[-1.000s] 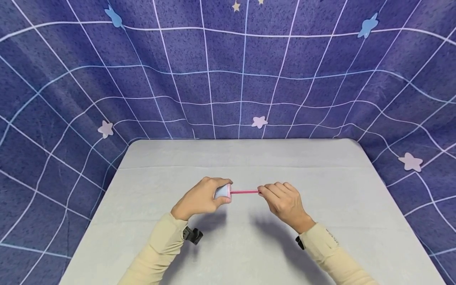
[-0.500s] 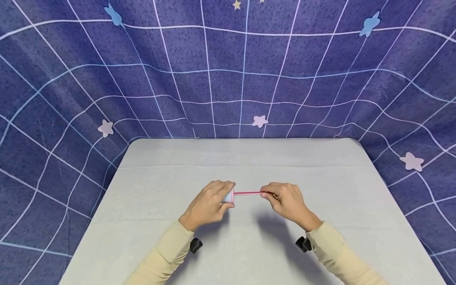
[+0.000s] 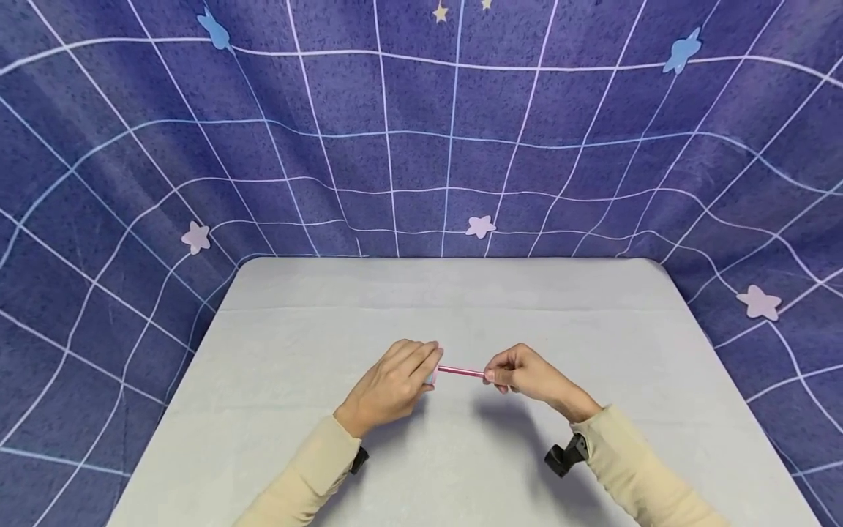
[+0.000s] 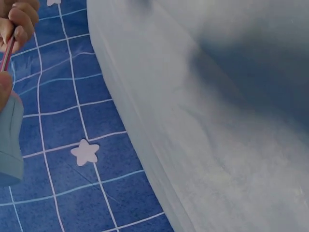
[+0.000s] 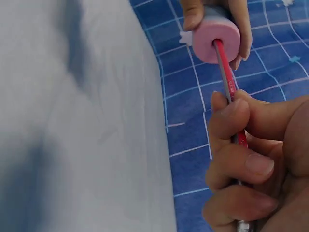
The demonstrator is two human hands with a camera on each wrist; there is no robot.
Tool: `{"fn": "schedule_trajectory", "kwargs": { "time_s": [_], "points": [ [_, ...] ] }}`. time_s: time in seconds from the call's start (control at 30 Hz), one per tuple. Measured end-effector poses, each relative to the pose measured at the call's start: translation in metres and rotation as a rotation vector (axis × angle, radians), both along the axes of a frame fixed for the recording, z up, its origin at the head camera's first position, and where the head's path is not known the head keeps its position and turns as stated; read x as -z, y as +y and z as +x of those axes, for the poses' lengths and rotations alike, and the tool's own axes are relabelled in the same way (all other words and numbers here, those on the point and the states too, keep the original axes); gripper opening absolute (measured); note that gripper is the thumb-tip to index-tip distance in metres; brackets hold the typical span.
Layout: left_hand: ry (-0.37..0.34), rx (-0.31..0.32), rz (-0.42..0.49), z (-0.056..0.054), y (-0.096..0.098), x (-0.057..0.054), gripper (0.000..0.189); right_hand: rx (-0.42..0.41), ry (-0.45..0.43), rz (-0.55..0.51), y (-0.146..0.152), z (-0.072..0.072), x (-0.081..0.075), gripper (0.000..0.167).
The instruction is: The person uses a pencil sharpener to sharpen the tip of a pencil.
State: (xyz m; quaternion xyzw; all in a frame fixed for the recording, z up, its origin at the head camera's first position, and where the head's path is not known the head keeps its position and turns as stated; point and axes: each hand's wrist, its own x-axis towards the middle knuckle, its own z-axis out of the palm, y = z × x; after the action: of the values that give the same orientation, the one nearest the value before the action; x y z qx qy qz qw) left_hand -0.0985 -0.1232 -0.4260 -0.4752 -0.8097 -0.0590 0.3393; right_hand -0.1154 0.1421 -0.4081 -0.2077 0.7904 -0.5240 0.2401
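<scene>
My left hand [image 3: 394, 384] grips a blue pencil sharpener with a pink end face [image 5: 203, 44]; in the head view its fingers hide most of the sharpener. In the left wrist view the smooth blue body of the sharpener [image 4: 9, 140] shows at the left edge. A red and dark pencil [image 3: 461, 372] has one end in the round hole of the pink face. My right hand [image 3: 527, 373] pinches the pencil between thumb and fingers, a short way from the sharpener. The right wrist view shows the other fingers curled around the pencil [image 5: 225, 67], with a silvery tip below them.
Both hands are above a table covered with a pale cloth [image 3: 421, 293]. Behind it and at the sides hangs a blue curtain [image 3: 421, 161] with a grid of lines and stars. A dark wrist camera [image 3: 566, 455] sits at the right sleeve.
My right hand has rolled around the pencil, its thumb side now showing. My left hand has shifted slightly right and covers more of the sharpener. The pencil has tilted a little.
</scene>
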Motion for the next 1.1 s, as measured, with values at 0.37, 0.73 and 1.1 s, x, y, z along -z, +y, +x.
{"fn": "schedule_trajectory", "kwargs": {
  "time_s": [0.37, 0.73, 1.1],
  "points": [
    [-0.099, -0.066, -0.016, 0.000, -0.001, -0.005, 0.062, 0.133, 0.271, 0.108, -0.002, 0.009, 0.010, 0.012],
    [-0.180, -0.151, -0.010, -0.003, -0.001, -0.012, 0.063, 0.216, 0.637, 0.240, -0.007, 0.007, 0.004, 0.002],
    [-0.823, -0.180, 0.092, -0.006, -0.005, -0.043, 0.053, 0.310, 1.552, 0.129, -0.015, 0.002, 0.020, 0.013]
  ]
}}
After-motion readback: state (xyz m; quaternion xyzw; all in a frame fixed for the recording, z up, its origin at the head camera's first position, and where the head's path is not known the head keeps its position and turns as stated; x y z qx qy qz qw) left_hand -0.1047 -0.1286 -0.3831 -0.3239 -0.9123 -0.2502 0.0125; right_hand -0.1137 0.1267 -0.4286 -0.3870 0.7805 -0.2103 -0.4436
